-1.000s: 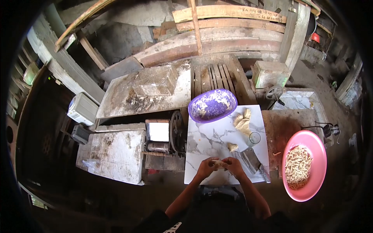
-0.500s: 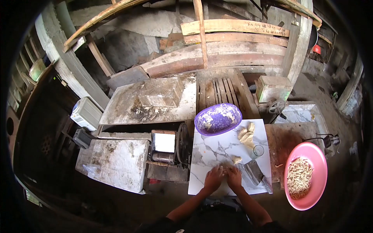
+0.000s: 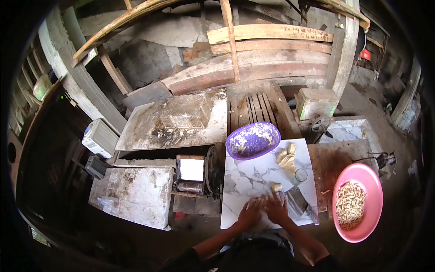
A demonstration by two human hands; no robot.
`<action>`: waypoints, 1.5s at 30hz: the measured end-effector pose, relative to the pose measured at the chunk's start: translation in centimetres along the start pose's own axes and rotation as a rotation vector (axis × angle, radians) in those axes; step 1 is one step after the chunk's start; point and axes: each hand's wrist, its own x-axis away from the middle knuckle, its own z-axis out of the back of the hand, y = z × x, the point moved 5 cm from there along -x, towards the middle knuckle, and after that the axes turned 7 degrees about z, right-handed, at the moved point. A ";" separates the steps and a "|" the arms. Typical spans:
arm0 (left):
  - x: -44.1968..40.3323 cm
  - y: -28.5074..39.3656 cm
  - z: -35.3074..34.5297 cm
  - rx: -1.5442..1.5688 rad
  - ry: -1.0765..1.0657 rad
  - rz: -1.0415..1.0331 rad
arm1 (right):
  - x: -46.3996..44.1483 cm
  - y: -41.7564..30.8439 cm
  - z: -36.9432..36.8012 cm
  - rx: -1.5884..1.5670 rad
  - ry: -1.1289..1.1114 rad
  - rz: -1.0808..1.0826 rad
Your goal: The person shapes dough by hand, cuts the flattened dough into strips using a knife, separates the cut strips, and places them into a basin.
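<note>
My left hand (image 3: pixel 250 214) lies palm down near the front of the marble-patterned board (image 3: pixel 244 174), its fingers stretched forward. Beside it my right hand (image 3: pixel 277 210) is also flat, fingers spread. Whatever may lie under the palms is hidden. Just beyond my right fingertips sits a small lump of dough (image 3: pixel 275 186). A wide flat metal blade (image 3: pixel 297 201) rests to the right of that hand. Farther back are a larger, irregular piece of dough (image 3: pixel 286 158) and a clear drinking glass (image 3: pixel 300 176).
A purple basin (image 3: pixel 253 141) with white residue stands at the board's back edge. To the right, a pink basin (image 3: pixel 372 199) holds many pale dough strips (image 3: pixel 350 206). Left of the board is a machine with a wheel (image 3: pixel 211 170), beside a stained white slab (image 3: pixel 136 192).
Both hands have gone from curled, close-together fingers to flat, outstretched ones. The right hand has slid slightly forward and right. The camera view has shifted a little.
</note>
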 end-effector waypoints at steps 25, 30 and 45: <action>-4.3 0.5 -0.7 0.231 0.283 -0.142 | -0.9 14.5 6.9 -0.126 -0.050 -0.817; -4.2 0.2 -1.7 0.108 0.286 -0.238 | -1.6 16.9 6.0 -0.176 0.297 -0.634; -1.5 -2.4 -0.8 0.082 0.290 0.051 | -3.0 6.0 6.4 -0.659 0.199 -0.243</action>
